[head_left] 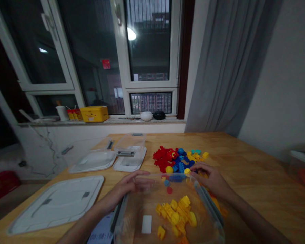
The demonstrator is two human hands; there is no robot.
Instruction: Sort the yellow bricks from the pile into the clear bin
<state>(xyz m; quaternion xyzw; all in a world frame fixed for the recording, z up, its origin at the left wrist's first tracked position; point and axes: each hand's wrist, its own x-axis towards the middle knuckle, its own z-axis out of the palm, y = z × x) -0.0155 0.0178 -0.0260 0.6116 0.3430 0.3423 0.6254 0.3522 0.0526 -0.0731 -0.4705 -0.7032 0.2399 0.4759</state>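
Note:
A clear plastic box (146,200) with grey side latches is in front of me, with several yellow toy blocks (176,215) and a white label inside. My left hand (136,183) holds the box at its far left corner, fingers lying along the far wall. Over the far right rim, my right hand (208,175) pinches a small yellow block (187,171) in its fingertips. Just beyond lies a heap of red pieces (164,157), blue pieces (181,166) and yellow pieces (197,156). Some pieces behind the box show only through its wall.
A large white lid (58,203) lies at the left. Two smaller clear boxes, one nearer the middle (130,144), stand on white lids at the back left. A device with a digit display (101,232) is partly under my left arm. A yellow container (94,114) is on the windowsill.

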